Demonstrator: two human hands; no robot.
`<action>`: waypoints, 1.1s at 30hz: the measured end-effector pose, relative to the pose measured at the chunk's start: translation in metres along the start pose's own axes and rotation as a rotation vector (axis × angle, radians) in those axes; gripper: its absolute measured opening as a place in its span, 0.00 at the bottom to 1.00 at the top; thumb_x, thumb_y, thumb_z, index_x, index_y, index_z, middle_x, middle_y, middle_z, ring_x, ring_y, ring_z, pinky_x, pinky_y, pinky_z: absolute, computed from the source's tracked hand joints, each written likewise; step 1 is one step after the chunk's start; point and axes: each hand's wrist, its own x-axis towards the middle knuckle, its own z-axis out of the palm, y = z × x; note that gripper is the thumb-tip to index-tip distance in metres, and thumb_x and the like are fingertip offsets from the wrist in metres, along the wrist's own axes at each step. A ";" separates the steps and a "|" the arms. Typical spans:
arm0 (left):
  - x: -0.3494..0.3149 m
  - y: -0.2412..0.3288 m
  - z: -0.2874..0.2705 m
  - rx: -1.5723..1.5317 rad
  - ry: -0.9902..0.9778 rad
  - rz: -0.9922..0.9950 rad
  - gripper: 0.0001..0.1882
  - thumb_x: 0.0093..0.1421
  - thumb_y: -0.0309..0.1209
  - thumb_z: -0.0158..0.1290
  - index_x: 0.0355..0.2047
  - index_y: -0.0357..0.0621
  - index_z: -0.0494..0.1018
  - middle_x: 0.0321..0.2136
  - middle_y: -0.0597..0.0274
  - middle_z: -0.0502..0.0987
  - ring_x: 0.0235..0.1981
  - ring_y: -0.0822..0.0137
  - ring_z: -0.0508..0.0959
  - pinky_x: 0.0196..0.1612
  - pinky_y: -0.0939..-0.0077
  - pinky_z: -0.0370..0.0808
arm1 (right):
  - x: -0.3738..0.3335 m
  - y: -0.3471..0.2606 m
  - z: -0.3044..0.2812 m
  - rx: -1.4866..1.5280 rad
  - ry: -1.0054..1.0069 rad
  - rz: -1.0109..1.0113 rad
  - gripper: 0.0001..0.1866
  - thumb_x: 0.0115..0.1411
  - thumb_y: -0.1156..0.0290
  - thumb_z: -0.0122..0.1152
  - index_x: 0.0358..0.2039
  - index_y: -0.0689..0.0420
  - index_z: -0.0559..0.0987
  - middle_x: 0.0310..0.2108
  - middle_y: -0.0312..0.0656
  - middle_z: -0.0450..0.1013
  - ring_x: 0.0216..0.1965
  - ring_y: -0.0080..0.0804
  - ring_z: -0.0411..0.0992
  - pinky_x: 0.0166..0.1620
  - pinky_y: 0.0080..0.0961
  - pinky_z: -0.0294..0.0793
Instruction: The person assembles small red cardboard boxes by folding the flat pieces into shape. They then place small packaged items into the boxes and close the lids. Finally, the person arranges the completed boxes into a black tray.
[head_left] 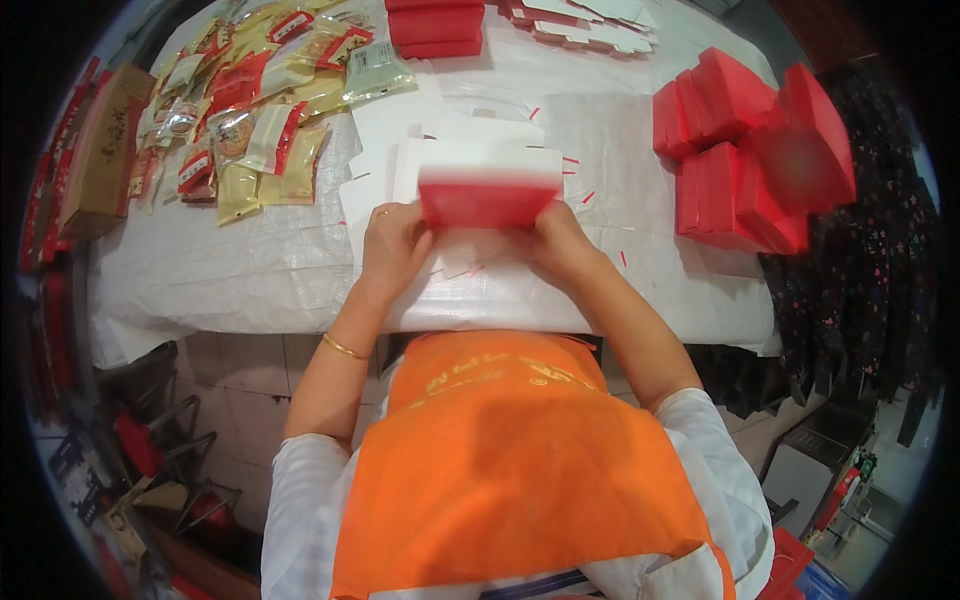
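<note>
Both my hands grip a flat cardboard box blank (487,190), red on one face and white on the other, held over the table's near edge. My left hand (393,243) pinches its left end and my right hand (556,238) pinches its right end. The blank is blurred by motion. Under it lie several more white flat blanks (420,130) spread on the white woven table cover (220,270).
Several folded red boxes (750,150) are piled at the right of the table. Snack packets in red and yellow wrappers (250,110) cover the left part, beside a brown carton (100,150). A stack of red blanks (435,25) lies at the far edge. Dark patterned cloth (850,270) hangs at the right.
</note>
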 end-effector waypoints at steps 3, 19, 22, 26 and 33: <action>0.008 -0.006 0.010 -0.088 0.090 -0.099 0.13 0.53 0.30 0.64 0.36 0.37 0.77 0.27 0.52 0.80 0.31 0.54 0.79 0.37 0.65 0.74 | 0.015 -0.024 -0.008 0.090 -0.015 0.304 0.14 0.56 0.75 0.64 0.42 0.67 0.78 0.34 0.46 0.78 0.34 0.29 0.74 0.39 0.26 0.74; 0.018 0.044 -0.021 -0.634 0.240 -0.142 0.10 0.57 0.23 0.58 0.40 0.36 0.79 0.33 0.56 0.78 0.31 0.67 0.78 0.34 0.75 0.76 | 0.001 -0.012 -0.011 0.178 0.219 -0.034 0.16 0.57 0.72 0.66 0.47 0.61 0.79 0.43 0.42 0.77 0.42 0.29 0.75 0.42 0.27 0.76; -0.002 0.039 -0.015 -0.452 0.262 -0.026 0.11 0.56 0.20 0.55 0.40 0.36 0.78 0.32 0.56 0.79 0.31 0.65 0.79 0.34 0.75 0.76 | -0.010 -0.028 -0.016 -0.188 0.457 -0.380 0.15 0.52 0.76 0.68 0.42 0.56 0.80 0.43 0.40 0.75 0.40 0.31 0.75 0.38 0.24 0.75; -0.027 0.062 -0.003 -0.418 0.100 -0.029 0.09 0.55 0.21 0.55 0.38 0.38 0.78 0.33 0.52 0.79 0.31 0.55 0.79 0.37 0.68 0.76 | -0.053 -0.034 -0.015 0.094 0.439 -0.037 0.15 0.54 0.78 0.66 0.43 0.56 0.79 0.43 0.35 0.73 0.38 0.20 0.69 0.39 0.17 0.69; 0.024 0.025 -0.018 -0.296 0.346 -0.127 0.20 0.61 0.36 0.57 0.50 0.38 0.73 0.50 0.49 0.74 0.50 0.51 0.74 0.50 0.64 0.72 | -0.086 0.009 -0.028 0.569 0.271 0.187 0.04 0.64 0.76 0.58 0.40 0.59 0.75 0.34 0.34 0.74 0.31 0.16 0.70 0.33 0.15 0.70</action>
